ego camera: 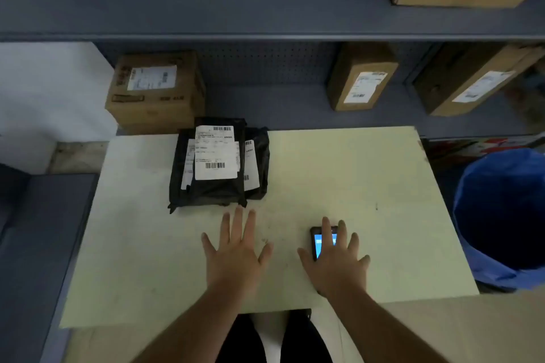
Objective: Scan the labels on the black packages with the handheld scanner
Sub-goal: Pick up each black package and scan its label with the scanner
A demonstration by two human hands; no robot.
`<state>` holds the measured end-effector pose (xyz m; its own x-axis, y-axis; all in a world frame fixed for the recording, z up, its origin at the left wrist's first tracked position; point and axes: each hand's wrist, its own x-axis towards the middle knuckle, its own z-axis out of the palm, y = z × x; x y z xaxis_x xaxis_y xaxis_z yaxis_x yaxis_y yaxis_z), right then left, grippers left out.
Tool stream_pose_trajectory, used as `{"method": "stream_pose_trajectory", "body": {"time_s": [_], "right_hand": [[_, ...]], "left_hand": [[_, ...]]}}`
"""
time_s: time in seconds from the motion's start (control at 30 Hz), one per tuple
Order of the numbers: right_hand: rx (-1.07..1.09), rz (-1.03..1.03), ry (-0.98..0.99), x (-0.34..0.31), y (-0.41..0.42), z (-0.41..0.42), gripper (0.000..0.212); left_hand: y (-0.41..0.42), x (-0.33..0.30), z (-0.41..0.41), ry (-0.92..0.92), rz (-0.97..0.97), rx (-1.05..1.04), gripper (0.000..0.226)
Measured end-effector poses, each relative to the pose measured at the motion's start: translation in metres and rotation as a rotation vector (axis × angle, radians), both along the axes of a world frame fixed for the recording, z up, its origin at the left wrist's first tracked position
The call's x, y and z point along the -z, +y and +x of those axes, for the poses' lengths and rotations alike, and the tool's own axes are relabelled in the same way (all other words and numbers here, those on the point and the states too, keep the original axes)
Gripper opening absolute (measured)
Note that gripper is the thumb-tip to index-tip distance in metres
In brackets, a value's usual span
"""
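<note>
Packages: we see a pile of black plastic mailer packages with white printed barcode labels [218,160] lying at the far edge of the desk, left of its middle; the top one shows its label face up, and at least two more peek out beneath it, left and right.
Scanner: the small black handheld scanner with a lit blue screen [320,242] lies flat on the pale rectangular desk top [368,186], near the front edge, well apart from the pile.
Right hand: our right hand [334,259] is spread flat over the scanner, fingers extended across its screen; it covers the device, not yet gripping it.
Left hand: our left hand [236,250] rests open and empty, fingertips just short of the pile's near edge.
Progress: we judge the task at its very start, since the scanner is not lifted and the pile looks undisturbed; every label seems left to scan.
Surroundings: brown cardboard boxes with white labels [154,91] sit on grey shelving behind the desk, and a blue-lined bin [501,215] stands off its right edge.
</note>
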<state>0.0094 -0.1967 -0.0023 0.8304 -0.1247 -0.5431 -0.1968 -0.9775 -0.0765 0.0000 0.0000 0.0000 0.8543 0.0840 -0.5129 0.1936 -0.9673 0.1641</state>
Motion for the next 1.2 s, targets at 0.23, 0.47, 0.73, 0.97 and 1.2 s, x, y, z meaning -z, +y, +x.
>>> {"method": "stream_pose_trajectory", "body": {"time_s": [0.23, 0.47, 0.73, 0.97, 1.2], "right_hand": [[0.05, -0.06, 0.033, 0.028, -0.007, -0.008, 0.102], [0.199, -0.066, 0.026, 0.049, -0.012, -0.012, 0.113], [0.272, -0.061, 0.061, 0.064, -0.017, -0.01, 0.11], [0.327, -0.03, 0.035, 0.071, -0.014, -0.009, 0.094], [0.376, 0.015, 0.034, 0.071, -0.014, -0.009, 0.091]], "left_hand": [[0.002, 0.024, -0.016, 0.042, 0.005, 0.002, 0.076], [0.005, 0.035, -0.027, 0.059, -0.012, -0.005, 0.075], [0.013, 0.039, -0.032, 0.067, 0.006, -0.029, 0.074], [0.016, 0.04, -0.034, 0.048, -0.001, -0.021, 0.072], [0.016, 0.039, -0.032, 0.013, 0.003, 0.012, 0.071]]}}
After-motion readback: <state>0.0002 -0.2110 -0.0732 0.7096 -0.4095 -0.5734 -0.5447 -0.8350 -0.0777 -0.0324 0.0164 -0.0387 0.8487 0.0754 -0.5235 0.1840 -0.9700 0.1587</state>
